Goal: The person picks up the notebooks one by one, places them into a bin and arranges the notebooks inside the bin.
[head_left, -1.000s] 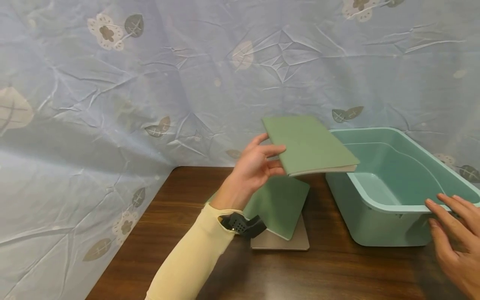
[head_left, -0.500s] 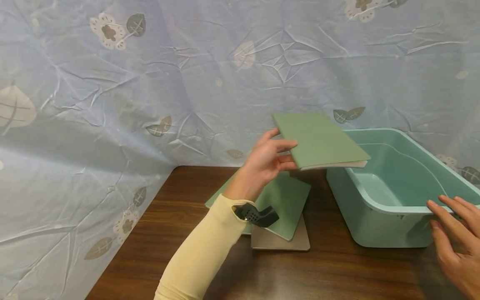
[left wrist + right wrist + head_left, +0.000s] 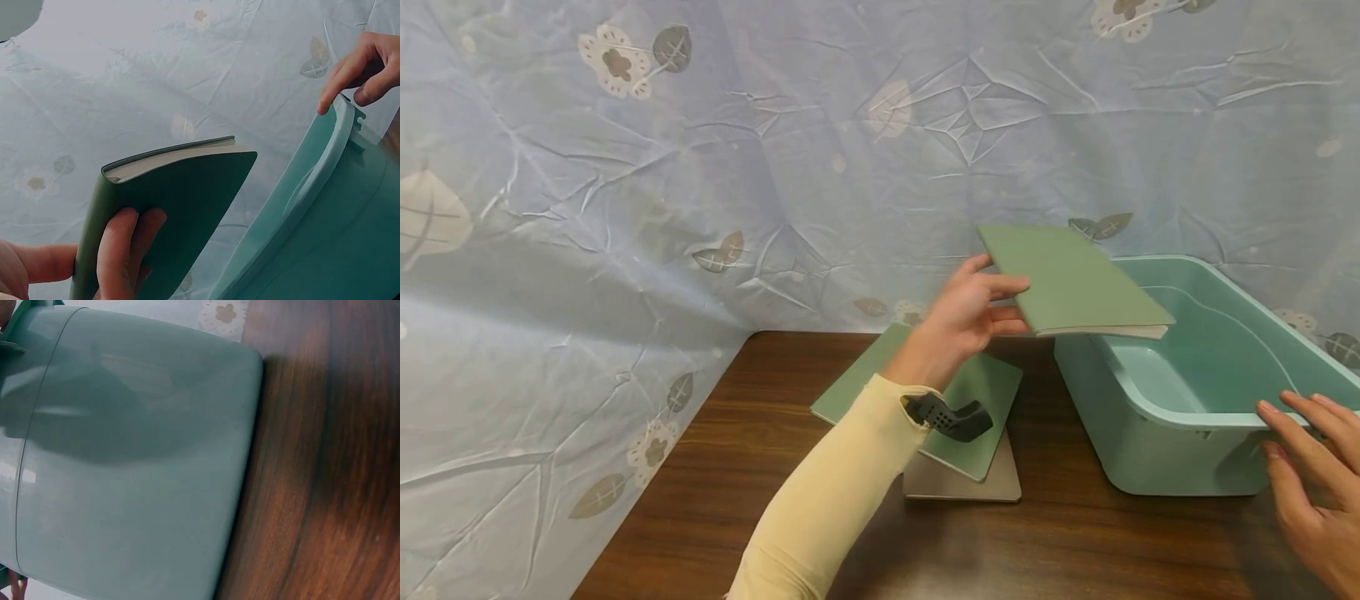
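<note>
Head view evenly lit, faint glare on table (image 3: 940, 546), bottom centre. Left wrist view dim, washed out upper left. Right wrist view: broad shadow across tub (image 3: 137, 462), upper left.

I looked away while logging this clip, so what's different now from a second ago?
The left hand has moved rightward, carrying the held green notebook so it overlaps more of the teal tub in the head view. Nothing was newly gripped or released. The right hand stays at the tub's rim; the tub and the pile of notebooks stayed put.
</note>
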{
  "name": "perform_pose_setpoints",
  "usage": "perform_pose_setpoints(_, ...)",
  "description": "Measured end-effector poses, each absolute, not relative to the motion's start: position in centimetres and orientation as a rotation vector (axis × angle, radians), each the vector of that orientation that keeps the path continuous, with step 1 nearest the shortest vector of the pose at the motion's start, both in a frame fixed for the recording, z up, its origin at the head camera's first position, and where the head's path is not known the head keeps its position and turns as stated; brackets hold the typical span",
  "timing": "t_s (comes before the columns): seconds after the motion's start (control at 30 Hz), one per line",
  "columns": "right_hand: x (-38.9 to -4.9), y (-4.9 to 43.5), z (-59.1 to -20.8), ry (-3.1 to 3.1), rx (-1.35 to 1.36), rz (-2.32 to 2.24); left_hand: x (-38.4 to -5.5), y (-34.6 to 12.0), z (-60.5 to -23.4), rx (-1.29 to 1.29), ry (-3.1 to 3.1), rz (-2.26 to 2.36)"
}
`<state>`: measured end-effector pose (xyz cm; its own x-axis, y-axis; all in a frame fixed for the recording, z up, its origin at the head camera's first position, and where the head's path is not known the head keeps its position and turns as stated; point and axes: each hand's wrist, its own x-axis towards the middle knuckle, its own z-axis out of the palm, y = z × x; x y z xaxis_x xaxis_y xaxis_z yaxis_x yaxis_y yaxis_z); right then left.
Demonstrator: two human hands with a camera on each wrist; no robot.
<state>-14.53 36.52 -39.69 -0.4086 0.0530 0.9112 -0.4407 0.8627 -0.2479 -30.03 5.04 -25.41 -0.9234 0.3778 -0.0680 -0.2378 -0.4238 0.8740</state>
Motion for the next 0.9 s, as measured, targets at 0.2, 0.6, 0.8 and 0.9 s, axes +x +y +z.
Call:
perform_pose_setpoints(0.2,-14.5,36.5,-39.7,-1.93,0.288,0.545,-30.0,6.9,-25.1,0.188,1.429,2.349)
perform_pose_setpoints(0.6,-14.5,36.5,-39.8,-1.938,0.28,0.547,-30.1,9.6,-24.2,0.139,1.435,2.348)
perform_pose_setpoints(0.8,-14.4,36.4,-39.8,-1.929,0.288,0.554,-30.3,10.7,-23.9,0.133,1.438,2.344)
perform_pose_setpoints(0.9,-14.4,36.4,-39.7,-1.929,0.285,0.547,-30.4,11.4,-23.7,0.123,1.451,2.337)
